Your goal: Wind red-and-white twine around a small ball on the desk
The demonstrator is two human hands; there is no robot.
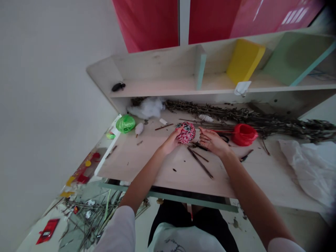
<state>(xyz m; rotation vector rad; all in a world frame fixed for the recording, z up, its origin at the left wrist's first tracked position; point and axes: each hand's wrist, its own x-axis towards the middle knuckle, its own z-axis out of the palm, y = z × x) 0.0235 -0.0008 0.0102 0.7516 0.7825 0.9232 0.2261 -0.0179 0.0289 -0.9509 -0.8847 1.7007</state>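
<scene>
My left hand (173, 141) is closed around the side of a ball of red, white and dark yarn (187, 133), held just above the desk top. To the right of the ball, my right hand (211, 140) is pinched at thumb and forefinger; any strand between the fingertips is too fine to make out. Under and beside that hand lies a dark-handled tool (201, 146), partly covered. Brown stick pieces (201, 162) lie below the ball. A roll of red plastic twine (244, 135) stands right of my right hand.
Along the back lie dried plant stalks (220, 112) and white fluffy stuffing (148, 107). Green twine (125, 124) sits at the left edge, and a clear plastic bag (309, 168) lies at the right. A shelf (162, 85) overhangs the back. Sticks (91, 217) litter the floor.
</scene>
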